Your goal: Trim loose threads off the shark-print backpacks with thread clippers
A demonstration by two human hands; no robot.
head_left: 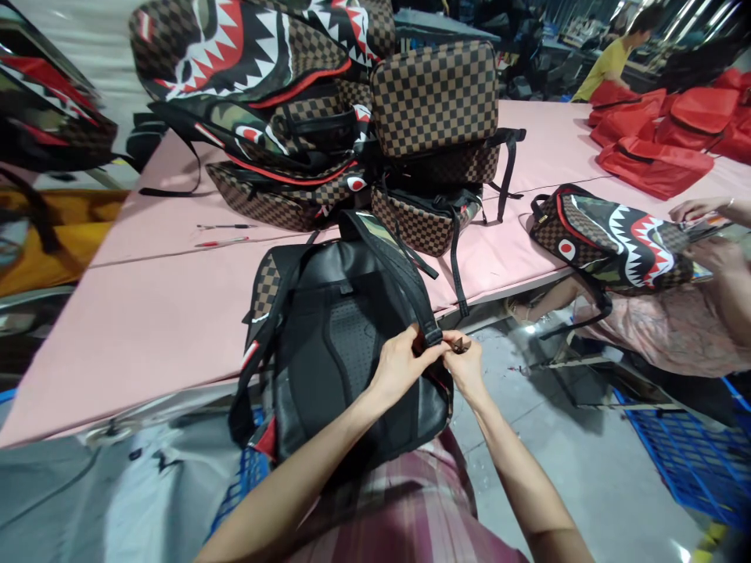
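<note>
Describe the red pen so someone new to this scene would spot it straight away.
At the near edge of the pink table, find the backpack with its black padded back showing. Just beyond it to the left, short of the piled checkered bags, lie two slim things. The red pen is the nearer; the farther one is mostly dark.

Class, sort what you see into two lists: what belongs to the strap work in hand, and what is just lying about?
In use:
- left hand
- right hand
- black backpack
- its strap

Lying about, apparently:
- red pen
- stacked bags
- red bags
</note>
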